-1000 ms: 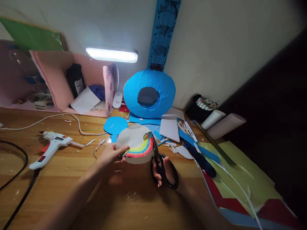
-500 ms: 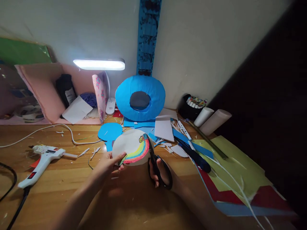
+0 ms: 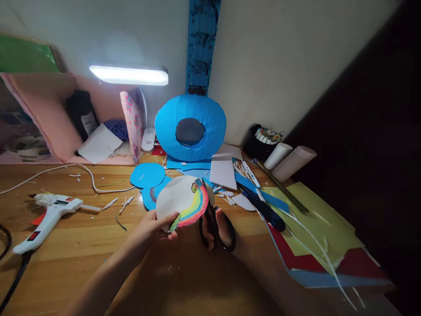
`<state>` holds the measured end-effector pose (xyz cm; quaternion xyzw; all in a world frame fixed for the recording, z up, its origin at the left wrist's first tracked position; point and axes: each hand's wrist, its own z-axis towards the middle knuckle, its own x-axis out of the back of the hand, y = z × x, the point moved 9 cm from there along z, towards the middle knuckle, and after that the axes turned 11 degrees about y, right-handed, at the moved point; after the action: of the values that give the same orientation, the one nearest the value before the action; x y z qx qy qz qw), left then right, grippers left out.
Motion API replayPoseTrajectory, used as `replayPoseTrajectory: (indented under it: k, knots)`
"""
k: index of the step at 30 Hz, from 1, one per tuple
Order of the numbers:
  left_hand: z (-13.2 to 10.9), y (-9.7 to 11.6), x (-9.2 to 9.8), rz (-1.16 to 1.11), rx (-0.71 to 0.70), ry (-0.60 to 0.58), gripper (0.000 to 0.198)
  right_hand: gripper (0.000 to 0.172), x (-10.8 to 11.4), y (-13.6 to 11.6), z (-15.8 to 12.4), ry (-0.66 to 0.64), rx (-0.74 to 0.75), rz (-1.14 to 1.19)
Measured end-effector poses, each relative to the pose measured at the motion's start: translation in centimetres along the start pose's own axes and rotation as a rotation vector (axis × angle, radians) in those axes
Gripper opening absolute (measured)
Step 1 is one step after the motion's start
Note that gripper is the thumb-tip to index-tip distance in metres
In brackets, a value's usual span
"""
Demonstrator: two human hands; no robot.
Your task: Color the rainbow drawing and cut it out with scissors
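A round white paper piece (image 3: 176,197) with a coloured rainbow drawn along its edge is pinched in my left hand (image 3: 164,224), thumb on top near the green end of the drawing. My right hand (image 3: 217,232) has its fingers through the handles of black scissors (image 3: 230,241). The dark blades reach up along the rainbow's outer, red side, and a strip of pale paper shows just beyond them. Behind the paper lie blue paper discs (image 3: 148,175), partly covered by it.
At left lies a white glue gun (image 3: 49,219) with its cord. A blue ring-shaped piece (image 3: 164,127) stands against the wall under a lit lamp (image 3: 130,75). Paper scraps, a dark-handled tool (image 3: 272,215) and coloured sheets (image 3: 305,228) lie at right.
The paper has turned slightly and shifted right in my left hand. The scissor handles have drawn a little closer together, and the pale strip has come apart along the red edge. The view has shifted.
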<state>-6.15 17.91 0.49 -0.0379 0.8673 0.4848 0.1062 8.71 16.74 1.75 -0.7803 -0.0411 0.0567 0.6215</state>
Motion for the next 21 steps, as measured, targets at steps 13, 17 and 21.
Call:
replayPoseTrajectory:
  k: [13, 17, 21]
  knots:
    - [0.6, -0.5, 0.0, -0.025, 0.033, 0.036, 0.037, 0.067, 0.1, -0.4, 0.1, 0.036, 0.158, -0.084]
    - [0.3, 0.0, 0.4, -0.056, 0.007, 0.085, 0.037, 0.069, 0.3, 0.5, 0.3, 0.046, 0.129, -0.058]
    - [0.7, 0.5, 1.5, -0.065, -0.02, 0.156, 0.04, 0.073, 0.4, 2.9, 0.9, 0.063, -0.015, 0.061]
